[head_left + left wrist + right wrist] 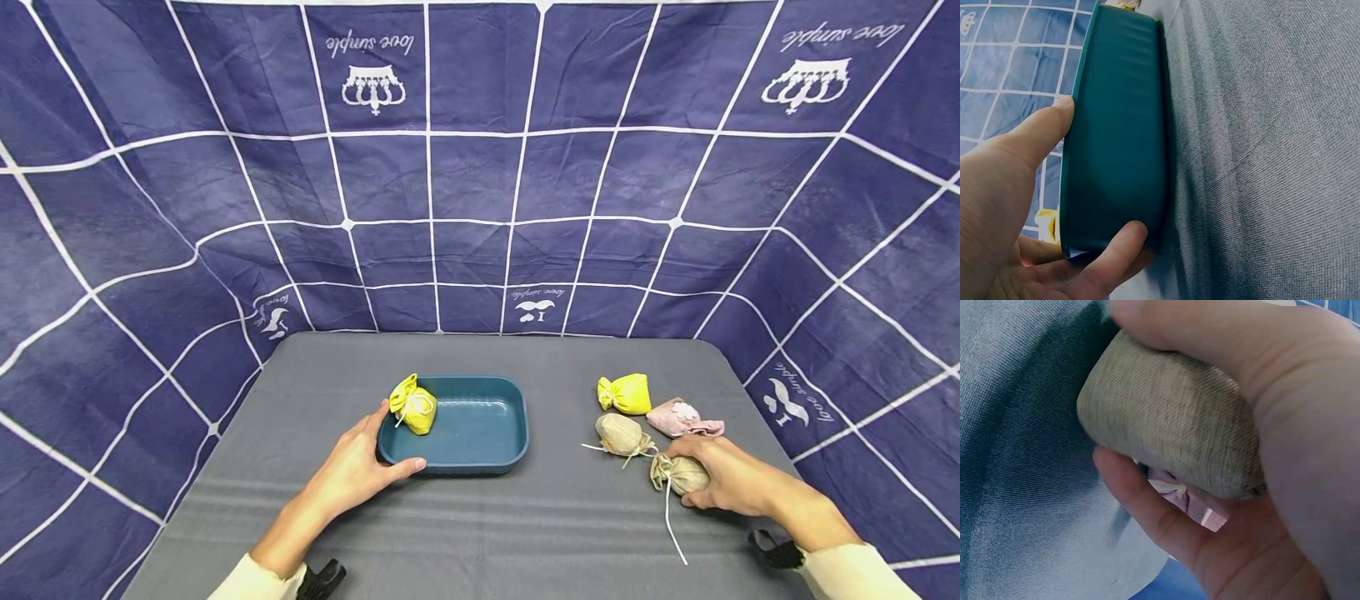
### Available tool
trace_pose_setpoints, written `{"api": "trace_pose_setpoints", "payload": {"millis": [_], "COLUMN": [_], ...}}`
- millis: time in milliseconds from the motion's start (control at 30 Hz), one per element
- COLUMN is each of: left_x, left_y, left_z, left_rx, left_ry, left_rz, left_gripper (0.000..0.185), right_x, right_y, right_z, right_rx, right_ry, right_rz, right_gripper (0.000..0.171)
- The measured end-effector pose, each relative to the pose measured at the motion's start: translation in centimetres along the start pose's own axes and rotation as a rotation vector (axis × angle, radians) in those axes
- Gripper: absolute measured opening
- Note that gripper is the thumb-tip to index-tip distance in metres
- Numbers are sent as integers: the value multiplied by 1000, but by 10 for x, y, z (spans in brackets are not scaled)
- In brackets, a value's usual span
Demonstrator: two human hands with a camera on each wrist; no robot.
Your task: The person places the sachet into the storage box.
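Hands as I log them: left hand grips the near-left corner of one blue tray; right hand clasps one beige pouch on the desk. Pouches: two yellow, one in tray, one outside; two beige; one pink.

1. My left hand grips the near-left corner of the teal tray, which sits flat mid-table.
2. My right hand curls round a beige drawstring pouch, lying on its side near the table's right edge, cord trailing toward me.
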State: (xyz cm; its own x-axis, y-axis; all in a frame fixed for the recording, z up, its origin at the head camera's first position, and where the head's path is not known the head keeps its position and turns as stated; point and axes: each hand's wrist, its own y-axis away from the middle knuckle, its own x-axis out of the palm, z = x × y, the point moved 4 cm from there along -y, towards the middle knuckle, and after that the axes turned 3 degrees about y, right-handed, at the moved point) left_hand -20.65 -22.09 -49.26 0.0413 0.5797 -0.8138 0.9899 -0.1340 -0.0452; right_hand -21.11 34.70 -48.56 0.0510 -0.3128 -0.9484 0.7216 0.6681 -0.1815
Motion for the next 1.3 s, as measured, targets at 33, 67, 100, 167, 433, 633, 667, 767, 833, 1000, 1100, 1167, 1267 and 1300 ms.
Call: {"api": "trace_pose_setpoints", "payload": {"millis": [33, 67, 100, 167, 433, 633, 667, 767, 833, 1000, 1100, 1167, 1267, 1300], "left_x": [0, 0, 0, 0, 1, 0, 0, 0, 1, 2, 3, 3, 2, 2], "left_y": [0, 0, -1, -1, -1, -1, -1, -1, -1, -1, -2, -2, -1, -1], "left_z": [0, -1, -1, -1, -1, -1, -1, -2, -2, -2, -1, -1, -1, -2], "left_rx": [1, 3, 3, 2, 0, -5, -6, -2, 0, 5, 9, 11, 12, 10], "left_ry": [0, 2, 5, 8, 4, -4, -7, -9, -9, -10, -12, -12, -15, -13], "left_rz": [2, 2, 4, 6, 15, 9, 10, 15, 19, 17, 17, 15, 15, 18], "left_gripper": [133, 133, 133, 133, 134, 134, 134, 134, 134, 134, 134, 134, 135, 135], "right_x": [-1, -2, -3, -5, -24, -35, -36, -37, -36, -34, -33, -31, -28, -27], "right_y": [1, 1, 0, -1, -14, -30, -33, -41, -48, -70, -83, -92, -106, -111], "right_z": [0, 0, 0, 1, 11, 21, 23, 27, 29, 35, 40, 44, 50, 52], "right_rx": [7, 20, 30, 33, 89, 173, 177, 200, 214, 251, 254, 250, 230, 223], "right_ry": [-3, -14, -16, -17, -20, -47, -56, -99, -131, -167, -168, -161, -156, -151], "right_rz": [-8, -13, -21, -44, -103, -117, -119, -108, -98, -83, -87, -95, -111, -117], "right_gripper": [59, 58, 58, 56, 52, 53, 52, 48, 47, 49, 51, 55, 53, 51]}}
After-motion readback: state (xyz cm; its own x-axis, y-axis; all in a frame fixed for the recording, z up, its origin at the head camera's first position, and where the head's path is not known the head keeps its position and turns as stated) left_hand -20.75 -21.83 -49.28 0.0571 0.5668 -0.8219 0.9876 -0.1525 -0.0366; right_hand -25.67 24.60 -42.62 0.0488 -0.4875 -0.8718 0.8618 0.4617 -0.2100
